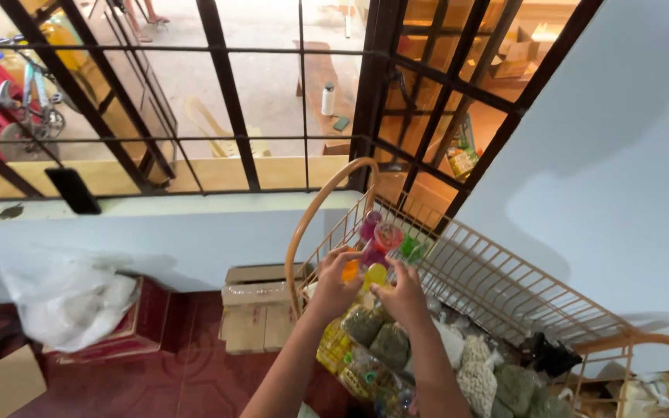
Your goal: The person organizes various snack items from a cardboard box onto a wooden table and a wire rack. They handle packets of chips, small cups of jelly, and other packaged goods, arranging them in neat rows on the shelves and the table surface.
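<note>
At centre frame both hands are raised together over a wire rack (505,286) that slants from centre to lower right. The left hand (336,285) and right hand (401,294) are each closed around a clear bag of jelly cups (377,248), small coloured tubs in orange, yellow, pink, purple and green. The fingers pinch the lower part of the bag so the tubs stand up above the knuckles, likely held high to keep them clear of the goods below. Under the wrists, bags of dried goods (381,344) in green and pale tones lie packed along the rack, leaning with its slope. At lower left of centre a cardboard box (255,310) sits on the red tiled floor, with a white plastic bag (67,298) further left. A barred window (234,116) fills the upper frame
</note>
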